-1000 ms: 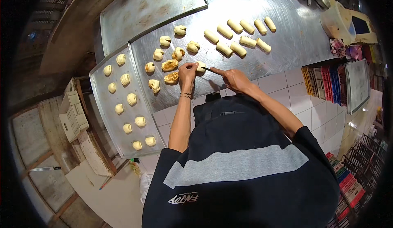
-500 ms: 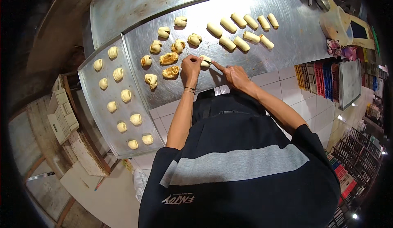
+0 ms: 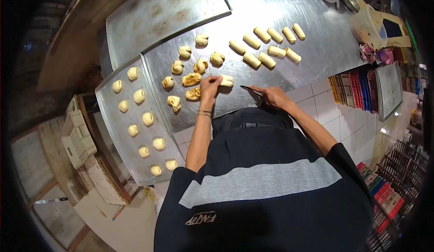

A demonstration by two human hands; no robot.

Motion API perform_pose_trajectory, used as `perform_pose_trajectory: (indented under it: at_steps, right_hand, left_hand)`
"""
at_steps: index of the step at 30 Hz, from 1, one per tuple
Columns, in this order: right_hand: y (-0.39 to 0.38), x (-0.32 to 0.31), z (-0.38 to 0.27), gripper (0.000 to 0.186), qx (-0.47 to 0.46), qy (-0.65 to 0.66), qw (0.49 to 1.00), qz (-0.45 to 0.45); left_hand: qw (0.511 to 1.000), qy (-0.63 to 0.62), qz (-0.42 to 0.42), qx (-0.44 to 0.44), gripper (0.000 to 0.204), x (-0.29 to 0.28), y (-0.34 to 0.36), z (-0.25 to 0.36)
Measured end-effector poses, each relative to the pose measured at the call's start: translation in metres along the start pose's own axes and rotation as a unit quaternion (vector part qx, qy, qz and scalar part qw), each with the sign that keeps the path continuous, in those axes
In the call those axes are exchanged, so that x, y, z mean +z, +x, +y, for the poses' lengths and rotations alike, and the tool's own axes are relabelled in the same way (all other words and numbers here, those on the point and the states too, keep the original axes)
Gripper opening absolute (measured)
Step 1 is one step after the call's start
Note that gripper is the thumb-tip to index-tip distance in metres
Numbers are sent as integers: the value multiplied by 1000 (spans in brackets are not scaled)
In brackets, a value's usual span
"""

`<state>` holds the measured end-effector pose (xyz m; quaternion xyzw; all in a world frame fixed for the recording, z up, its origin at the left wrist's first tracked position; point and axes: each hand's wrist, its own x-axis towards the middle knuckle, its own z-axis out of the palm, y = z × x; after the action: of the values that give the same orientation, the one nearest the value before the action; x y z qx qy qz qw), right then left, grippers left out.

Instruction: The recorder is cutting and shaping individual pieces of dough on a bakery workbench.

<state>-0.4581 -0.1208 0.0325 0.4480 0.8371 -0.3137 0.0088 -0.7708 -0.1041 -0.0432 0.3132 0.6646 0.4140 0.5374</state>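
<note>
At centre on the steel tabletop (image 3: pixel 271 7), left hand (image 3: pixel 209 87) pinches a pale, soft dough log (image 3: pixel 226 80); right hand (image 3: pixel 274 96) at 3 o'clock grips a thin blade (image 3: pixel 247 88) flat on bare metal. Knobbly filled rolls (image 3: pixel 192 79) at 9, smooth logs (image 3: pixel 266 59) at 1. Round buns on tray (image 3: pixel 108 116) w/ raised rim, far left.
</note>
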Motion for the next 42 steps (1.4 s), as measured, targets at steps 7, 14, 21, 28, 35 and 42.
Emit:
perform_pose_trajectory:
  at_steps: [7,14,21,28,35,42]
  right_hand:
    - [-55,-28,52,72,155,160,959,177]
    - [-74,-63,48,67,175,225,917,279]
    - [-116,-50,62,67,213,231,896,314]
    - [-122,-75,71,67,190,214,900,330]
    - [-153,-75,96,68,188,234,888,348]
    - [-221,-92,145,63,242,284,875,308]
  left_hand:
    - [986,-133,33,91,17,-106,78,102]
    - [990,-66,109,-55,43,-193,149,67]
    - [851,369,276,254,63,-37,110,116]
    - [747,406,-210,482,47,140,89,132]
    - [731,533,-143,401,31,167,87,133]
    - [827,391,-80,396,27,179,-4,153]
